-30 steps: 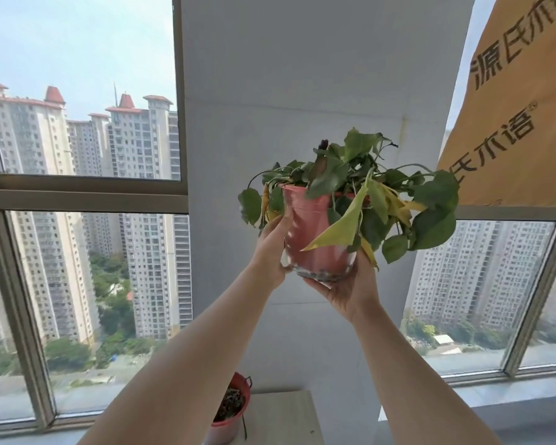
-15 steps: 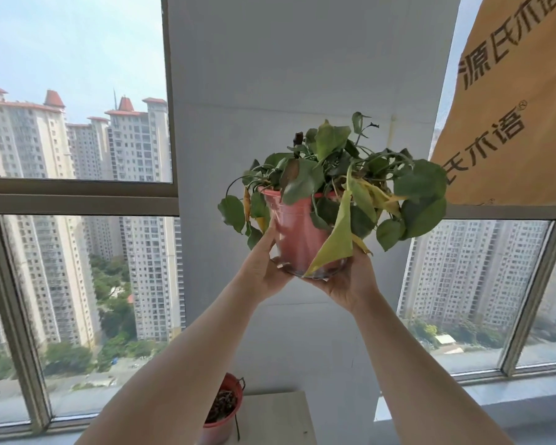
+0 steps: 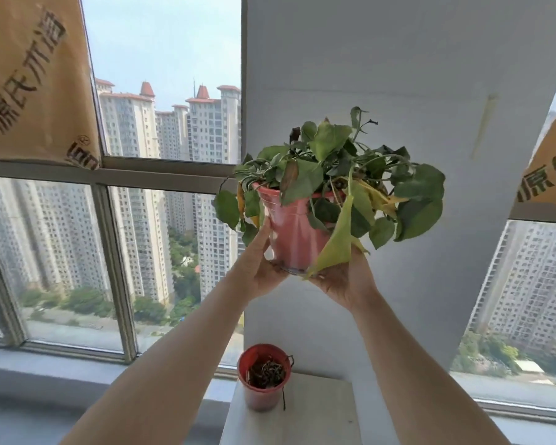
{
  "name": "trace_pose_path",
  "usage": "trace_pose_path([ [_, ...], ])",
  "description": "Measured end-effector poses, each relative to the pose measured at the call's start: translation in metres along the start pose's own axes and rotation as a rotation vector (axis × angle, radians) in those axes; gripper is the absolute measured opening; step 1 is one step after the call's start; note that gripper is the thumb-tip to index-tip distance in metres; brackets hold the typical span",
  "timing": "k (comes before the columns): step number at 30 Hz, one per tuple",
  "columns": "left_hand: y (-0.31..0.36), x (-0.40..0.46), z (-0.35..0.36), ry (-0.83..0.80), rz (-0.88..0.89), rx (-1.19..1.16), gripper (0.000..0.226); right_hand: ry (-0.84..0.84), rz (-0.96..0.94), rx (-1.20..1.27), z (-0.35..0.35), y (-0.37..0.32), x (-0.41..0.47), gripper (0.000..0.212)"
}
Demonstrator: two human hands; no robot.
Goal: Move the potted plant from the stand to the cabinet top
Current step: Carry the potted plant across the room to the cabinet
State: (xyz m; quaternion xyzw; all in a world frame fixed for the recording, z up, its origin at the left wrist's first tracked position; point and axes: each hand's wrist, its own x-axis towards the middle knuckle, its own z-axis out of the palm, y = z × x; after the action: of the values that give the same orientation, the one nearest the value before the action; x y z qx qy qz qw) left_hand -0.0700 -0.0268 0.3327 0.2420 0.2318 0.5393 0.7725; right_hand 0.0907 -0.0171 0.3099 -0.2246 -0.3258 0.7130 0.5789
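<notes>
- Potted plant (image 3: 297, 232) is held aloft before the white pillar (image 3: 382, 75), clear of any surface.
- Left hand (image 3: 257, 268) grips the pot's side; right hand (image 3: 344, 277) cups its base.
- Keep it upright while lowering, and avoid the small red pot (image 3: 264, 377) on the white surface (image 3: 318, 415) below.

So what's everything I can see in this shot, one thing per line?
potted plant: one, pink pot with green and yellowing leaves, held up in front of the pillar.
small pot: one, red, dried stems inside, standing on the pale surface below.
pale surface: one, whitish, bottom centre.
pillar: one, grey-white, between the windows.
cardboard sheets: two, brown with printed characters, over the upper window corners.
left hand: one, on the pot's left side.
right hand: one, under the pot's base.
</notes>
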Motion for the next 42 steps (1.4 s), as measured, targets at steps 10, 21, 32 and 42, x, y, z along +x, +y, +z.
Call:
trace_pose_path([
  [10, 0.125, -0.084, -0.135, 0.175, 0.152, 0.075, 0.075, -0.12, 0.207, 0.002, 0.124, 0.148, 0.056, 0.036],
  [21, 0.287, -0.202, -0.309, 0.421, 0.281, 0.169, 0.064, -0.309, 0.421, 0.019, 0.298, 0.351, 0.107, 0.03],
  [32, 0.443, -0.254, -0.475, 0.465, 0.482, 0.099, 0.074, -0.582, 0.61, -0.054, 0.452, 0.524, 0.217, 0.064],
  [42, 0.593, -0.332, -0.586, 0.784, 0.701, -0.022, 0.097, -0.736, 0.796, -0.154, 0.628, 0.698, 0.301, 0.046],
])
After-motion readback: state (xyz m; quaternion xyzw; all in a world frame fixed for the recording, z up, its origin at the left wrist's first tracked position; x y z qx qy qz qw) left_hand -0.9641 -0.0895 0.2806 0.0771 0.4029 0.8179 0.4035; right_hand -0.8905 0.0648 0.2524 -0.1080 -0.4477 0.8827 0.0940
